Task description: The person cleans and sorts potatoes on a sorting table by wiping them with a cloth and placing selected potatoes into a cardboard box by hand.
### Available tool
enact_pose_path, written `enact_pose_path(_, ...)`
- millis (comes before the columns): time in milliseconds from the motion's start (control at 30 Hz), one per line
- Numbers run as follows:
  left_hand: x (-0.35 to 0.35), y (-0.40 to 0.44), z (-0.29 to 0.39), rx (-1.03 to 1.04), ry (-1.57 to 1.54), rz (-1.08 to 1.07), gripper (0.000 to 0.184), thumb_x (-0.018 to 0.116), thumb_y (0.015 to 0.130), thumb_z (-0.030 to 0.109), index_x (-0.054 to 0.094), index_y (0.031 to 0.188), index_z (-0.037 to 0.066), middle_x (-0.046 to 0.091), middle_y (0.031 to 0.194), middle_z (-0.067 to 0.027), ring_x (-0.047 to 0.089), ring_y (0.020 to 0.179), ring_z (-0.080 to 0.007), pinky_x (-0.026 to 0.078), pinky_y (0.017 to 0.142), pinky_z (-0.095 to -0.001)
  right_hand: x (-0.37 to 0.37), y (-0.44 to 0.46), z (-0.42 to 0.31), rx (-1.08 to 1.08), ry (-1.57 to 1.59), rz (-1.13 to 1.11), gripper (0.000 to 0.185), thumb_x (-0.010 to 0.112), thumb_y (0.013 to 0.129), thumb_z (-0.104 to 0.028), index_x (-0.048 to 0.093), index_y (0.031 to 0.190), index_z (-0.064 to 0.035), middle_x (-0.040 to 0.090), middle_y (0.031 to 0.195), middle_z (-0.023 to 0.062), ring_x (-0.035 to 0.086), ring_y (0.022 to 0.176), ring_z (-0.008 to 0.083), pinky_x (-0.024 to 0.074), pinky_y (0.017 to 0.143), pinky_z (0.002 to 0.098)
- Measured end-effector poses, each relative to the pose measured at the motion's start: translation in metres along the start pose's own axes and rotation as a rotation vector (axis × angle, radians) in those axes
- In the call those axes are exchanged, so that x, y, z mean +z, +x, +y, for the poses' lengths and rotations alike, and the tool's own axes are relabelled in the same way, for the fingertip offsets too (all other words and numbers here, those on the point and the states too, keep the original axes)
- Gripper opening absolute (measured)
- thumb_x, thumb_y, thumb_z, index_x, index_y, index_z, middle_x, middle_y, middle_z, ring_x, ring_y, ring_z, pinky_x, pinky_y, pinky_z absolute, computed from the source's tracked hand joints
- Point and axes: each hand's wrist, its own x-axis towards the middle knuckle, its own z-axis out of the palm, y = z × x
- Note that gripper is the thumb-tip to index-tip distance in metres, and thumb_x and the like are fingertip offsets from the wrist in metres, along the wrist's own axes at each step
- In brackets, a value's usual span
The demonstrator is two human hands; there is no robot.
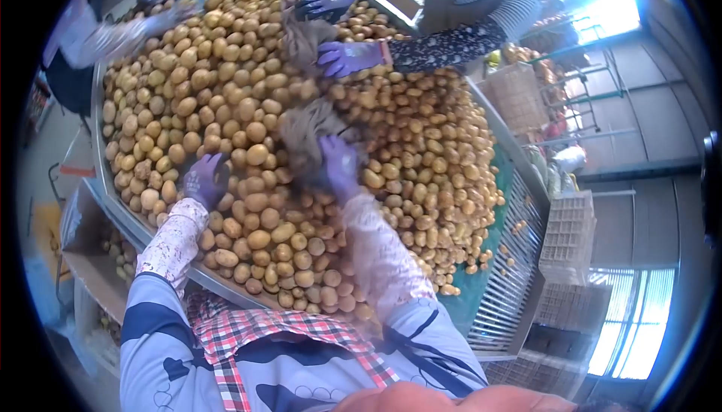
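Hundreds of round and oval yellow-brown potatoes (259,133) lie heaped across a broad worktop with a raised grey metal rim (517,162). The person's left hand (207,179), in a purple glove, rests on the heap near the rim, fingers parted and slightly curved over the potatoes. The right hand (340,165), also purple-gloved, is against a crumpled grey-brown cloth (304,126) at the middle of the heap; blur hides whether its fingers pinch the fabric or only press on it. Across the worktop, a co-worker in dark floral sleeves (451,47) has two purple-gloved hands (350,58) at another crumpled grey-brown cloth (307,42). At the far left, another person's pale-gloved hands (174,18) reach over the edge of the heap. To the right, a green surface (470,291) adjoins a slatted metal grate (502,288), with stacked pale plastic crates (568,231) beyond.
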Motion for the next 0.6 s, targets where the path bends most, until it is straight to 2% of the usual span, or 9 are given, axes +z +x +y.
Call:
enact_pose_path(67, 0.002, -0.002, -0.002, 0.001, -0.014, 0.012, 0.029, 0.055, 0.089, 0.030, 0.064, 0.111, 0.013, 0.063, 0.097, -0.0123, 0.062, 0.087, -0.0349, 0.051, 0.076, -0.0442, -0.077, -0.022, -0.054, 0.019, 0.021, -0.390, 0.035, 0.061, 0.076, -0.020, 0.059, 0.110, -0.0117, 0.057, 0.114, 0.0074, 0.053, 0.111, 0.0287, 0.0395, 0.088, 0.0458)
enact_pose_path(100, 0.000, -0.003, -0.002, 0.006, 0.005, 0.011, 0.030, 0.054, 0.090, 0.031, 0.063, 0.111, 0.014, 0.063, 0.098, -0.0120, 0.062, 0.090, -0.0346, 0.050, 0.078, -0.0443, -0.038, -0.058, -0.035, -0.097, 0.021, -0.298, 0.041, 0.067, 0.071, -0.027, 0.059, 0.108, -0.0116, 0.057, 0.112, 0.0081, 0.054, 0.108, 0.0286, 0.0400, 0.086, 0.0444)
enact_pose_path(133, -0.001, -0.004, 0.001, 0.000, 0.015, 0.014, 0.030, 0.054, 0.090, 0.031, 0.063, 0.113, 0.014, 0.063, 0.100, -0.0125, 0.062, 0.091, -0.0345, 0.050, 0.079, -0.0442, -0.059, -0.077, -0.061, -0.138, -0.046, -0.222, 0.052, 0.074, 0.063, -0.033, 0.059, 0.108, -0.0117, 0.057, 0.110, 0.0093, 0.055, 0.107, 0.0289, 0.0399, 0.085, 0.0436)
enact_pose_path(267, -0.004, -0.006, 0.004, -0.008, 0.021, 0.006, 0.028, 0.053, 0.092, 0.028, 0.063, 0.112, 0.011, 0.064, 0.099, -0.0136, 0.062, 0.091, -0.0346, 0.051, 0.080, -0.0427, -0.145, -0.116, -0.095, 0.127, 0.022, -0.216, 0.068, 0.083, 0.052, -0.036, 0.056, 0.109, -0.0094, 0.055, 0.109, 0.0132, 0.054, 0.106, 0.0302, 0.0397, 0.084, 0.0425)
enact_pose_path(367, -0.012, -0.003, 0.008, 0.005, 0.014, 0.001, 0.027, 0.053, 0.094, 0.027, 0.063, 0.111, 0.009, 0.065, 0.100, -0.0139, 0.063, 0.091, -0.0343, 0.051, 0.080, -0.0419, -0.141, -0.127, -0.070, 0.283, 0.008, -0.112, 0.071, 0.085, 0.053, -0.035, 0.054, 0.110, -0.0068, 0.055, 0.107, 0.0152, 0.054, 0.103, 0.0328, 0.0397, 0.085, 0.0452)
enact_pose_path(400, -0.010, -0.003, 0.008, 0.001, 0.006, 0.001, 0.027, 0.053, 0.094, 0.027, 0.063, 0.111, 0.009, 0.065, 0.100, -0.0139, 0.063, 0.091, -0.0342, 0.051, 0.080, -0.0419, -0.143, -0.109, -0.062, 0.206, 0.107, 0.076, 0.069, 0.085, 0.059, -0.032, 0.054, 0.113, -0.0049, 0.055, 0.105, 0.0154, 0.055, 0.101, 0.0338, 0.0412, 0.083, 0.0470)
enact_pose_path(433, -0.005, -0.003, 0.004, -0.006, -0.002, 0.000, 0.027, 0.052, 0.094, 0.027, 0.063, 0.112, 0.009, 0.065, 0.100, -0.0137, 0.063, 0.091, -0.0342, 0.051, 0.080, -0.0417, -0.146, -0.091, -0.060, 0.566, 0.708, 0.081, 0.055, 0.071, 0.076, -0.036, 0.053, 0.117, -0.0038, 0.056, 0.108, 0.0138, 0.055, 0.102, 0.0295, 0.0442, 0.085, 0.0432)
enact_pose_path(467, 0.003, -0.004, -0.003, 0.019, -0.013, 0.046, 0.028, 0.057, 0.088, 0.023, 0.062, 0.113, 0.012, 0.063, 0.096, -0.0129, 0.062, 0.087, -0.0345, 0.050, 0.077, -0.0435, -0.141, -0.071, -0.048, 0.685, 0.908, 0.214, 0.057, 0.071, 0.076, -0.038, 0.054, 0.116, -0.0024, 0.057, 0.109, 0.0162, 0.054, 0.103, 0.0320, 0.0436, 0.086, 0.0444)
enact_pose_path(600, 0.000, 0.000, 0.001, -0.007, -0.008, 0.042, 0.025, 0.058, 0.087, 0.023, 0.065, 0.108, 0.011, 0.064, 0.093, -0.0135, 0.062, 0.085, -0.0351, 0.051, 0.075, -0.0436, -0.080, 0.007, 0.034, 0.498, -0.184, 0.409, 0.064, 0.072, 0.078, -0.045, 0.055, 0.115, 0.0031, 0.058, 0.111, 0.0256, 0.052, 0.107, 0.0419, 0.0415, 0.092, 0.0490)
